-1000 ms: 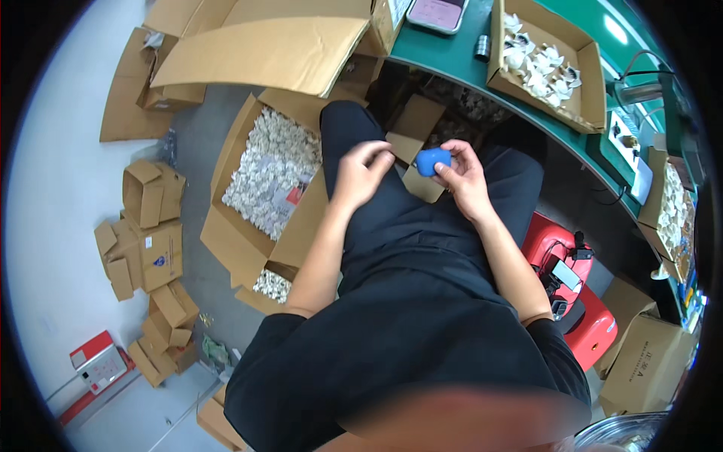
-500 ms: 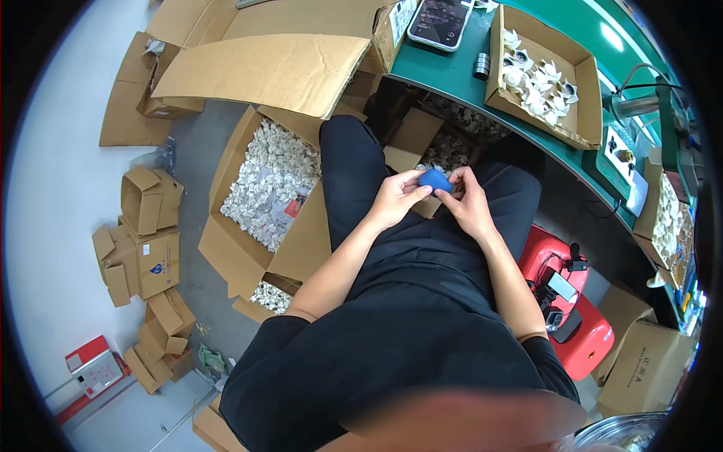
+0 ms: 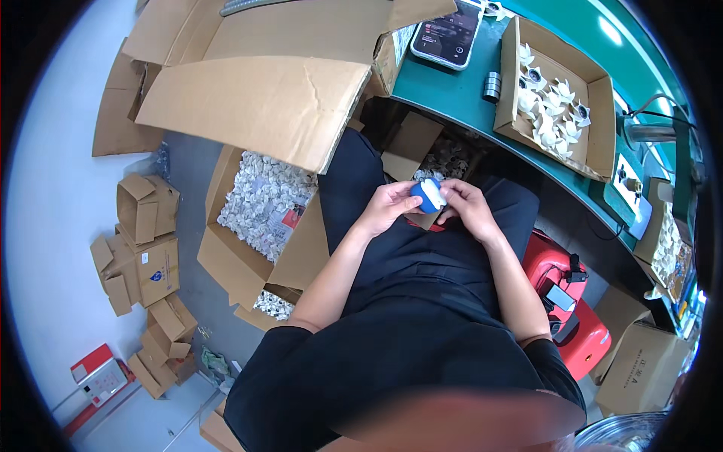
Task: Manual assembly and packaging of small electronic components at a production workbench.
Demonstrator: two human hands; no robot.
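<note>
Above my lap, a small rounded blue earbud case (image 3: 426, 197) shows a white part along its upper right side. My left hand (image 3: 388, 207) is closed around the case's left side, with thumb and fingers on the blue shell. The right hand (image 3: 468, 209) pinches the case's white right edge with bent fingers. What lies right under those fingertips is hidden. Below and behind the hands, an open carton (image 3: 409, 145) holding pale parts sits under the bench.
At left stands a big open carton (image 3: 215, 252) of small white parts. On the green bench (image 3: 444, 87) are a phone (image 3: 448, 32), a stack of metal rings (image 3: 492, 87) and a box (image 3: 602, 98) of white fan wheels. A red stool (image 3: 544, 260) stands right; folded cartons (image 3: 154, 267) line the wall.
The case has turned or opened, and its white part now shows where only blue showed before. My right fingers have shifted onto that side. The whole view has tilted slightly.
</note>
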